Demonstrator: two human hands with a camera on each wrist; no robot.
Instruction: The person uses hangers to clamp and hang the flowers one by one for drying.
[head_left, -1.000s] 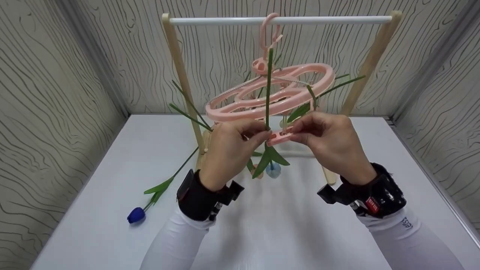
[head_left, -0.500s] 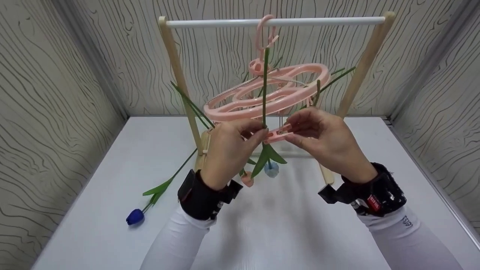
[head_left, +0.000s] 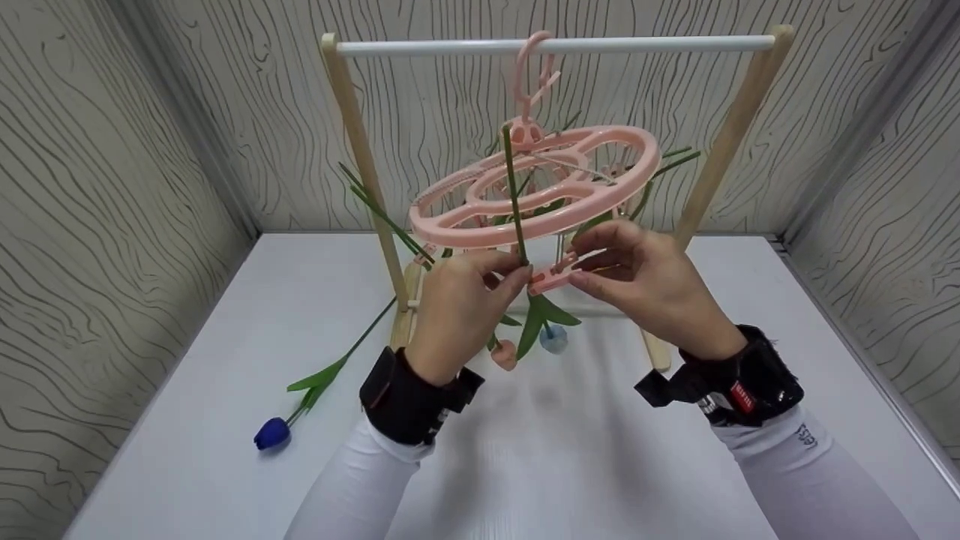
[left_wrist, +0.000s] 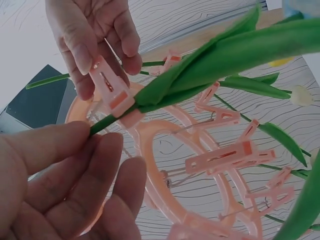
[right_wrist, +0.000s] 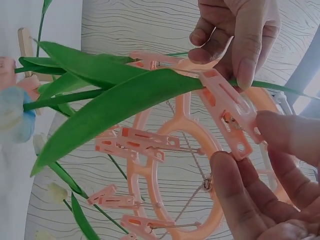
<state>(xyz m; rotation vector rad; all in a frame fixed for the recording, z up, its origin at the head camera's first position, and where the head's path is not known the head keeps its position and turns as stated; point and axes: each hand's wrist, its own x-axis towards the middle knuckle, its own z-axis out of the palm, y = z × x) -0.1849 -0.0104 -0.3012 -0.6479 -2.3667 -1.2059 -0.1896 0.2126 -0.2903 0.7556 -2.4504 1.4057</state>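
In the head view, my left hand (head_left: pixel 463 311) pinches the green stem (head_left: pixel 514 195) of a pale blue tulip (head_left: pixel 553 340) between thumb and fingers. The flower hangs head down. Across the stem sits a pink clothespin (head_left: pixel 550 282) of the round hanger (head_left: pixel 525 225), its tip around the stem just above the leaves. My right hand (head_left: pixel 651 285) has thumb and forefinger at the two handle ends of this clothespin, holding it lightly. In the right wrist view the thumb touches one handle of the clothespin (right_wrist: pixel 230 112).
The hanger hooks over a white rod (head_left: pixel 660 43) on a wooden stand. Other tulips hang from its clips, among them a peach one (head_left: pixel 504 355); their stems stick out sideways. A blue tulip (head_left: pixel 272 433) lies on the white table (head_left: pixel 202 375) at left.
The stem's upper end has tipped to the left, and the hanger has swung and turned slightly. My right fingers sit a little looser at the clothespin's handles. The left hand keeps its pinch.
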